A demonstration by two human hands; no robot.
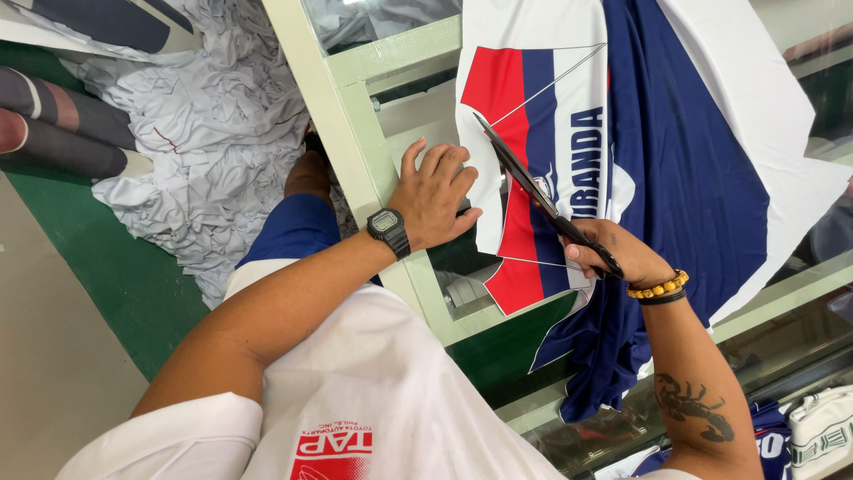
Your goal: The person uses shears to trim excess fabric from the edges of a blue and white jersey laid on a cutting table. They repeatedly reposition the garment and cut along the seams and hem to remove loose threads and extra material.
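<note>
My left hand (pixel 433 194) spread flat on fabric (pixel 569 169), pinning it to glass table (pixel 400 53) so it stays taut. My right hand (pixel 622 253) closed round scissors (pixel 533 191) handles, blades parted on red-blue print. Scrap heap (pixel 213 133) lies below, left.

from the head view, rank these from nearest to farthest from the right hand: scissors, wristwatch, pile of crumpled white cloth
1. scissors: held in the right hand, blades pointing up-left over the printed fabric.
2. wristwatch: on the left wrist, across the table frame.
3. pile of crumpled white cloth: far left, on the floor.
</note>
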